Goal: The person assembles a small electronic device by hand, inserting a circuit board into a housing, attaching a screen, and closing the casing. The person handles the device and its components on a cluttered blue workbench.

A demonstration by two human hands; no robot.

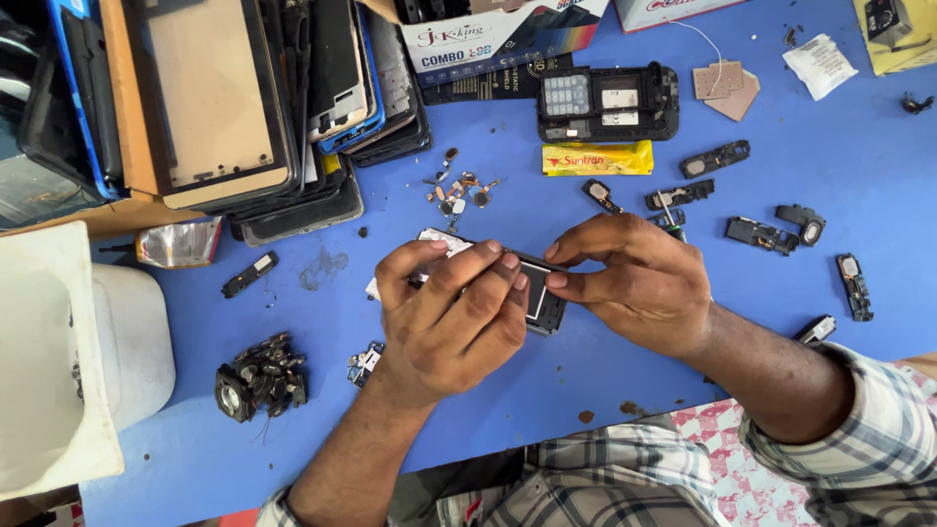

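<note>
Left hand (451, 317) and right hand (634, 283) gripping small phone body (543, 298) above blue desk (586, 371). Fingers of both hands pinching phone edges, fingertips meeting at center. Yellow packet (597, 158) lying beyond.

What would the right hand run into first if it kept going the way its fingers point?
The right hand points left, fingertips on the small phone part. Straight on, it would likely meet the left hand gripping the same part; depth is unclear.

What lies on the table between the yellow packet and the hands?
In the head view, between the yellow packet and the right hand lie small black parts on the blue table; the left hand is farther off.
</note>
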